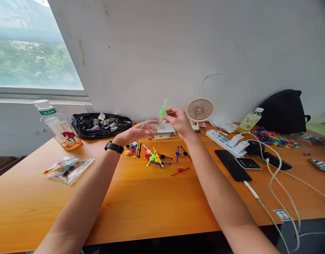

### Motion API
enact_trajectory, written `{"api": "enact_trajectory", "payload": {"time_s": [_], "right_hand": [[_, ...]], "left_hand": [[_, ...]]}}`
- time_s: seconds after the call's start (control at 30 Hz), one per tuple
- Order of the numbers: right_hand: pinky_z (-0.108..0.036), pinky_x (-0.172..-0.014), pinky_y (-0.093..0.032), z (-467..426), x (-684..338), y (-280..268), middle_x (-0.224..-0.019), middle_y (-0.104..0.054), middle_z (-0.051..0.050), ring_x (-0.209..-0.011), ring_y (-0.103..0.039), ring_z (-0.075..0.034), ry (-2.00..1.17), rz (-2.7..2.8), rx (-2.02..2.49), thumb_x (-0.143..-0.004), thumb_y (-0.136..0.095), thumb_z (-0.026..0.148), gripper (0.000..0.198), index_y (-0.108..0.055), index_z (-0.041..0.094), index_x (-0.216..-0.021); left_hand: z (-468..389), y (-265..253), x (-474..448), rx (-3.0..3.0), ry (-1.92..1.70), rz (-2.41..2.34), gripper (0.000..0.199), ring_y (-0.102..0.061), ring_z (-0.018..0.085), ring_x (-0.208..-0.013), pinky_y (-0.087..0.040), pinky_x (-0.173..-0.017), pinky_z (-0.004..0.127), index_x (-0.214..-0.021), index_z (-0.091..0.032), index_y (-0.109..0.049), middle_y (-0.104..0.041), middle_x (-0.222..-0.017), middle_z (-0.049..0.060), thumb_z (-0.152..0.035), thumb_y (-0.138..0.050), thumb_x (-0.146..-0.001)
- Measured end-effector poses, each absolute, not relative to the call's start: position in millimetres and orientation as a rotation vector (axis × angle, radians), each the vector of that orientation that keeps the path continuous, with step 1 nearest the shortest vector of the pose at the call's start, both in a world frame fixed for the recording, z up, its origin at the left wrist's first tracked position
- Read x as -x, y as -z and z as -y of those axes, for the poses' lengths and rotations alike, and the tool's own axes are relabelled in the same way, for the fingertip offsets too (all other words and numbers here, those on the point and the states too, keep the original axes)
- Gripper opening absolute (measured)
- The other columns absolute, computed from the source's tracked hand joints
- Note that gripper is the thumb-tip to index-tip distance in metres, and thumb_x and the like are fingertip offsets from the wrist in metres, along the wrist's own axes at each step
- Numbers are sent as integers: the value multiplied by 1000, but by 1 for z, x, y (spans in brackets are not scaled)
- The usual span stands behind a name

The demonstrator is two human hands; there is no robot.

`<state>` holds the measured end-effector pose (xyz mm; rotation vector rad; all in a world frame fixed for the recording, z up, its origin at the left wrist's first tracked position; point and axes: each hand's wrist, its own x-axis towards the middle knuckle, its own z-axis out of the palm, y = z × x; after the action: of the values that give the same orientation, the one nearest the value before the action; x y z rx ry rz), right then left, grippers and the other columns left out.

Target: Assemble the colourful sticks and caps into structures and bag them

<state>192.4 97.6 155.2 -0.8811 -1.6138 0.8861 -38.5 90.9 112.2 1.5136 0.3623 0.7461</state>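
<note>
My right hand (178, 121) is raised above the table, thumb and fingers pinched on a green arrow spinner (163, 111) with a round middle. Left of it, my left hand (137, 133) has its fingers stretched out and smeared by motion, with nothing visible in it. On the table below lies a pile of arrow spinners (154, 158) in yellow, green, red, blue and black. A blue spinner (177, 153), a black spinner (185, 153) and a red spinner (180, 170) lie apart to its right. Loose arrows (137, 150) and small round pieces (128, 152) lie beyond my left wrist.
At left are a tall bottle (59, 127), a clear bag of pieces (68, 169) and a black plastic bag (83, 123). A small fan (200, 110) stands at the back. Right are a power strip (223, 143), a black phone (232, 165), white cables (277, 176) and another bottle (249, 120).
</note>
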Motion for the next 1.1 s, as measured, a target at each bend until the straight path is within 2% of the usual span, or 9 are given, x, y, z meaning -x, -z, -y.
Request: {"api": "enact_trajectory", "payload": {"time_s": [0.07,0.17,0.27,0.4,0.5,0.57,0.8,0.97,1.1], "right_hand": [[-25,-75,-52,-98,-184,-151,-96,-70,-4,-89,-64,-17,-869,1605,908,-73,-76,40,32,-67,18,-95],[-22,-76,-52,-99,-183,-153,-111,-67,-5,-96,-63,-15,-800,1537,908,-81,-62,36,27,-64,21,-103],[-22,-72,-50,-102,-196,-157,-106,-68,-4,-87,-63,-14,-696,1520,1016,-88,-51,34,21,-61,21,-102],[-23,-66,-44,-107,-213,-150,-82,-71,-4,-74,-62,-14,-729,2040,1258,-86,-58,28,14,-67,17,-85],[-23,-63,-43,-108,-209,-134,-79,-75,-5,-74,-65,-16,-957,2637,1328,-80,-68,26,12,-73,16,-82],[-23,-61,-43,-107,-198,-122,-80,-77,-5,-75,-68,-18,-994,2862,1410,-77,-74,29,13,-75,17,-82],[-26,-57,-42,-94,-162,-104,-86,-79,-9,-74,-69,-22,-589,2978,1635,-72,-75,23,11,-75,16,-81],[-27,-57,-44,-88,-157,-104,-90,-78,-14,-77,-70,-24,-490,3001,1717,-69,-73,19,19,-76,14,-87],[-27,-57,-44,-89,-156,-102,-89,-78,-15,-77,-71,-25,-465,3002,1705,-73,-74,28,21,-76,13,-88]], "left_hand": [[-90,-111,35,-1467,-793,-337,64,-64,25,-101,-48,-91,38,-145,-22,-58,-66,-119,12,-27,-70,-83],[-87,-111,28,-1422,-837,-322,60,-63,23,-97,-47,-91,38,-143,-21,-60,-67,-116,12,-26,-68,-84],[-87,-111,26,-1401,-852,-340,62,-62,21,-92,-47,-88,36,-145,-19,-59,-67,-111,11,-25,-69,-84],[-91,-109,29,-1370,-898,-354,61,-61,20,-92,-45,-84,33,-147,-19,-59,-67,-110,11,-25,-66,-86],[-93,-109,33,-1377,-909,-375,62,-62,21,-94,-45,-85,34,-147,-19,-58,-67,-111,11,-26,-66,-86],[-94,-109,35,-1383,-904,-387,63,-62,22,-95,-45,-87,34,-148,-20,-57,-67,-112,11,-26,-67,-86],[-92,-112,38,-1410,-893,-401,64,-62,22,-96,-45,-86,34,-147,-19,-58,-68,-111,11,-25,-68,-85],[-90,-113,37,-1428,-887,-398,65,-62,22,-95,-45,-86,33,-149,-17,-57,-68,-113,12,-23,-66,-85],[-93,-111,40,-1432,-865,-404,66,-62,22,-97,-46,-87,33,-149,-19,-56,-68,-115,12,-26,-68,-85]]}}
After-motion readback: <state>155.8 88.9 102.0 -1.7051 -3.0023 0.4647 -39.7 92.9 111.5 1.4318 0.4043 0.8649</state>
